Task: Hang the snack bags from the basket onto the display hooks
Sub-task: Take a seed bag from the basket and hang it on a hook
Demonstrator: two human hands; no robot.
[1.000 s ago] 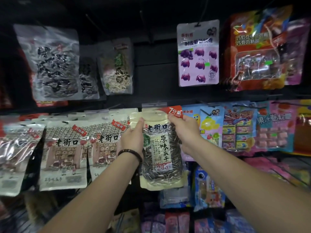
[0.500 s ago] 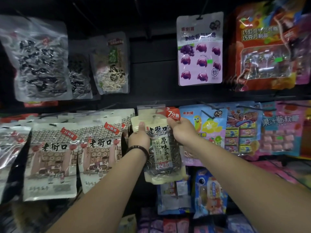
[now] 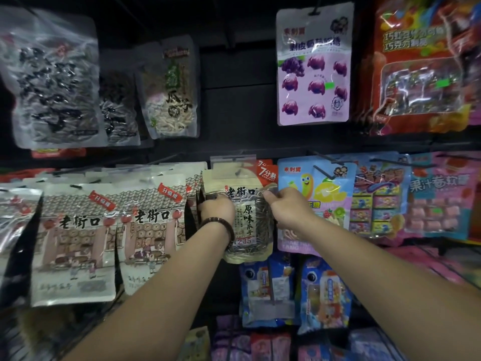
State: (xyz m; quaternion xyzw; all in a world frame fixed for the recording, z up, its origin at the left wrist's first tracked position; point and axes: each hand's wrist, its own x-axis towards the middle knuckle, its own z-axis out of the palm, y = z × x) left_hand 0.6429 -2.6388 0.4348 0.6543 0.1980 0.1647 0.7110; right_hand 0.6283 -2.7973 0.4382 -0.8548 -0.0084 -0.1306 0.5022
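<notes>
- Now the left hand [image 3: 217,211] grips the seed bag [image 3: 247,222] at its left edge; the right hand [image 3: 285,204] pinches its right edge.
- Both hands slid down from its top corners, so it probably hangs on the hook already.
- At its top the hook is hard to make out; the basket is out of view.

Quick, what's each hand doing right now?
Left hand: grips the sunflower seed bag at its left edge.
Right hand: pinches the bag's right edge.

Dim, dark backing; glare on plastic bags; soft blur throughout; wide-angle bending at edges.
</notes>
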